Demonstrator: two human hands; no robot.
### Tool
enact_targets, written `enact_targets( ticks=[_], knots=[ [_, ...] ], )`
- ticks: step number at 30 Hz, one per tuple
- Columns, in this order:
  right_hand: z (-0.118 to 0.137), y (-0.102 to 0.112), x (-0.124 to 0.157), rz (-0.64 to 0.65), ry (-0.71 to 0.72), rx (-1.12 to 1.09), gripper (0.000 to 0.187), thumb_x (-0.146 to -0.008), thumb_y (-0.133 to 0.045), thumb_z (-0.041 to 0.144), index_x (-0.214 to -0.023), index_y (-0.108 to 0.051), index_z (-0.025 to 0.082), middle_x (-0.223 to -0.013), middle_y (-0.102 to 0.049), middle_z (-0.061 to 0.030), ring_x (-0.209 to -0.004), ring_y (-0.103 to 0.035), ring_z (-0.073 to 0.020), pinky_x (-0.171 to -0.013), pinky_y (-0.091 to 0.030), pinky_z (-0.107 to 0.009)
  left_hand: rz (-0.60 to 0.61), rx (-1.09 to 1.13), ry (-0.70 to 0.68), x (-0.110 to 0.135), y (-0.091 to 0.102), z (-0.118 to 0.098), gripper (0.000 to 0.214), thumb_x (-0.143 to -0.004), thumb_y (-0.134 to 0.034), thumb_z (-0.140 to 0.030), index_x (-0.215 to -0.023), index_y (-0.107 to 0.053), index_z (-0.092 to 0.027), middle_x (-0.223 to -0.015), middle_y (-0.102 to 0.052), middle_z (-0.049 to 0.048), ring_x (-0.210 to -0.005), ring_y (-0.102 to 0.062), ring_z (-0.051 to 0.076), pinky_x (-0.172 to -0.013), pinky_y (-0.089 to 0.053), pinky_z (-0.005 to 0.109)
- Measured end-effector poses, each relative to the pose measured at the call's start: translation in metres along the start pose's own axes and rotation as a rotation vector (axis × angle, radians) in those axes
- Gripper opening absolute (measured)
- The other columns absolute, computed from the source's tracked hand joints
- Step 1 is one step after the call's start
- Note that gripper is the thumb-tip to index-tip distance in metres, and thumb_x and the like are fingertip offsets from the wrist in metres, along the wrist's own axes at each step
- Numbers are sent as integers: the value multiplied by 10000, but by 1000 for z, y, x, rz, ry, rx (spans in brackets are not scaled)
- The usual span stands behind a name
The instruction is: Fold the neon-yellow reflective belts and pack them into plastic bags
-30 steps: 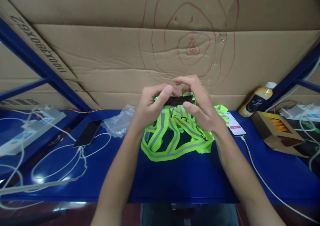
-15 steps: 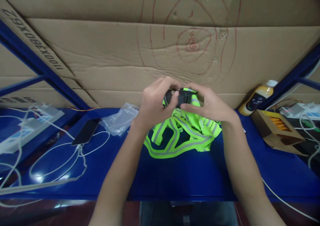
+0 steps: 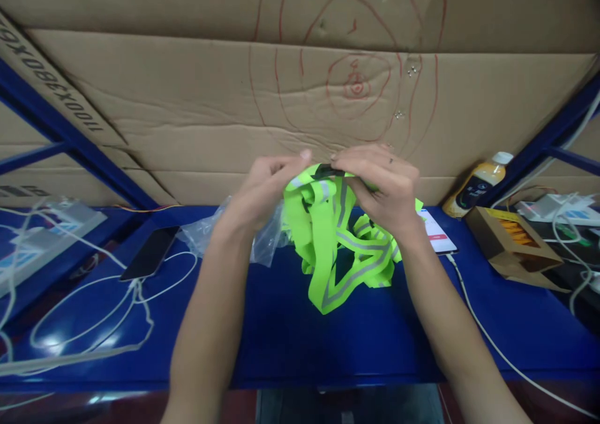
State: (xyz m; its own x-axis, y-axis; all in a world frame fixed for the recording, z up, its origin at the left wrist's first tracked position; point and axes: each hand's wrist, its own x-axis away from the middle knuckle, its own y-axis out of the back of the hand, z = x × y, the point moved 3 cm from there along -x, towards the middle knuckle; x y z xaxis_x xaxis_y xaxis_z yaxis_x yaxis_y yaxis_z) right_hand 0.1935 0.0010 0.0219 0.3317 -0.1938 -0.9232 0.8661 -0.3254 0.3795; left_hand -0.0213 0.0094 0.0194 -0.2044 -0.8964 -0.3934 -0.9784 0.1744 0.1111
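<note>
One bare left hand [image 3: 262, 191], half curled, grips the lime-yellow reflective harness [image 3: 322, 255] over the blue shelf [image 3: 337, 349], while the right hand [image 3: 385, 183], closed more tightly, pinches it beside the black buckle [image 3: 323, 172]. I'd judge the harness only partly gathered: its top sits between the hands, but slack loops droop below, and whether the buckle is fastened I cannot tell.

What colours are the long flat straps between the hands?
The straps are neon yellow-green with grey stripes, shown in the head view.

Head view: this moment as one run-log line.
left hand: holding lime webbing | right hand: holding webbing near black piece | clear bag: on table
</note>
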Motion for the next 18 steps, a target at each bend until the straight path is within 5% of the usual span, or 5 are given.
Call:
enact_targets(
  ticks=[2, 5, 10, 14, 18],
  knots=[
    [-2, -3, 2, 15, -1, -9, 353, -1023, -545, 177, -1188, -823, 316, -1235, -843, -45, -1186, -787, -279, -1056, -592, -515, 119, 31, 73, 2, 0, 0, 425, -892, -850, -581, -743, -760, -192, -689, -710, 41, -591, -625, 162, -556, -453, 307],
    [-2, -1, 1, 94, -27, -43, 443, -969, -596, 146, -1329, -785, 323, -1382, -795, -47, -1309, -739, -289, -1146, -559, -545, 133, 108, 69, 1, 2, -1, 393, -765, -965, -513, -918, -806, -187, -859, -794, 72, -682, -710, 192, -612, -538, 311],
    [6, 10, -5, 326, -161, -91, 623, -926, -812, 413, -1517, -663, 282, -1545, -693, -103, -1424, -663, -326, -1218, -505, -546, 42, -65, -196, -1, 12, -4, 341, -783, -957, -447, -973, -798, -212, -1018, -816, 80, -936, -757, 237, -813, -603, 341],
    [2, 18, -4, 350, -293, -23, 476, -970, -778, 480, -1380, -758, 238, -1320, -818, -99, -1160, -788, -316, -1047, -588, -462, 26, -290, -366, 3, 14, -13, 239, -861, -899, -409, -987, -803, -230, -1021, -812, 56, -1005, -750, 239, -932, -584, 362],
    [2, 21, -2, 267, -297, -24, 302, -976, -778, 466, -1155, -839, 230, -1035, -866, -46, -850, -800, -246, -787, -590, -351, -39, -301, -366, 4, 9, -16, 256, -861, -898, -423, -982, -809, -216, -1002, -816, 48, -971, -750, 231, -905, -578, 345]
  ],
)
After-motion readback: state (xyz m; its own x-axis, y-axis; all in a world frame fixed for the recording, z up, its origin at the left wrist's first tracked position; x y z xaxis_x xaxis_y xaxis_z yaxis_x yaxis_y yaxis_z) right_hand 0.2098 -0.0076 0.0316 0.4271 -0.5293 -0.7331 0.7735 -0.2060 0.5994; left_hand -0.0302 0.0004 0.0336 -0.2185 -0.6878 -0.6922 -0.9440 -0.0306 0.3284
